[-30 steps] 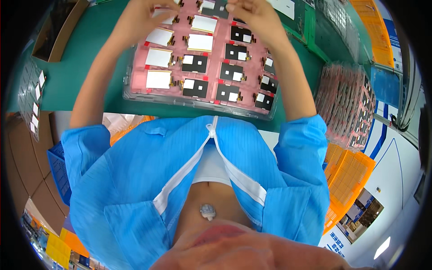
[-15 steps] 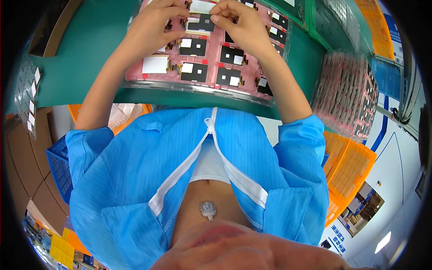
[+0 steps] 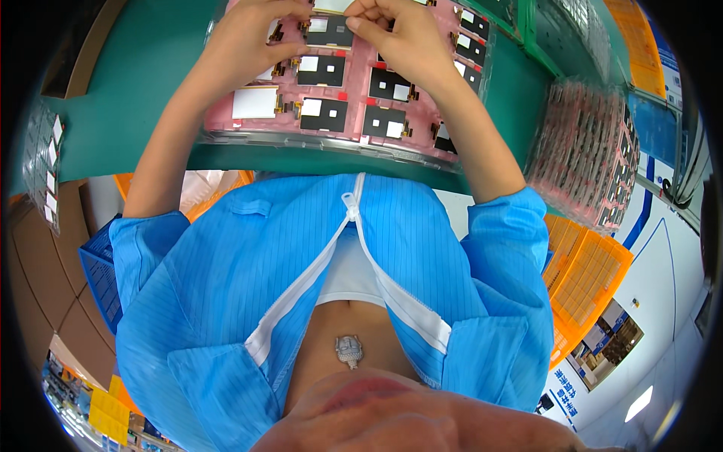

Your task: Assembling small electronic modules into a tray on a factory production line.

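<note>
A pink tray (image 3: 354, 120) lies in front of me, filled with rows of flat black panels that carry white squares and short ribbon tails. Both hands are over its upper middle, one on each side of a black panel (image 3: 331, 32). At that panel's left edge is my left hand (image 3: 245, 45), its thumb and fingers spread apart around the ribbon side. My right hand (image 3: 403, 41) is pinched at the panel's upper right corner; what lies between the fingertips is too small to make out. A white-faced panel (image 3: 254, 103) sits at the tray's lower left.
The tray rests on a green tabletop (image 3: 151, 98). A tall stack of filled clear trays (image 3: 580, 154) stands to the right. On the left are an open cardboard box (image 3: 86, 49) and another clear tray (image 3: 45, 162). Orange crates (image 3: 591, 282) are beside me, below table height.
The black panel between my hands, tilted over a white surface before, now lies more in line with its row. Both hands stay close to it, and my view has shifted slightly.
</note>
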A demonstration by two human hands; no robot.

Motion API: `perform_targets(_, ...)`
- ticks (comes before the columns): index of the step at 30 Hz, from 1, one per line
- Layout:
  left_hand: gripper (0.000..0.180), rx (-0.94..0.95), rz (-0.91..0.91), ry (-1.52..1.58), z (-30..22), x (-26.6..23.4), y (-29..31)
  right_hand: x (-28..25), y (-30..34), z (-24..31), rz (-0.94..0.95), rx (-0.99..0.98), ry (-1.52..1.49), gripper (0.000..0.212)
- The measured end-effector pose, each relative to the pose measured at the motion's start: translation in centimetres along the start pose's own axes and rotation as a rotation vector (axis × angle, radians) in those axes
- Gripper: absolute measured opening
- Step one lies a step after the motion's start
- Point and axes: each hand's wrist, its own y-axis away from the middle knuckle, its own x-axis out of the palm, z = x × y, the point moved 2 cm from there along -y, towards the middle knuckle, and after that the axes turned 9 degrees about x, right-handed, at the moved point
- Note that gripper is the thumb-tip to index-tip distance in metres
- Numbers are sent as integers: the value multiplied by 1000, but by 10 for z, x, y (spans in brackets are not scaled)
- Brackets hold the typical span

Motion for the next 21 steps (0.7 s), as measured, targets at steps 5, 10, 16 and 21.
perform_targets(5,36,-304,250,-366,-5,3,-7,-1,1,1,9,21,-33,4)
perform_targets(10,30,-507,465,-813,-21,2,-13,-5,0,-9,-65,-85,107,4)
perform_targets(16,36,-596,509,-754,-32,5,-28,-4,3,0,-75,-77,151,5)
perform_targets(21,36,-629,532,-799,-28,5,-26,-6,5,5,-76,-60,175,6)
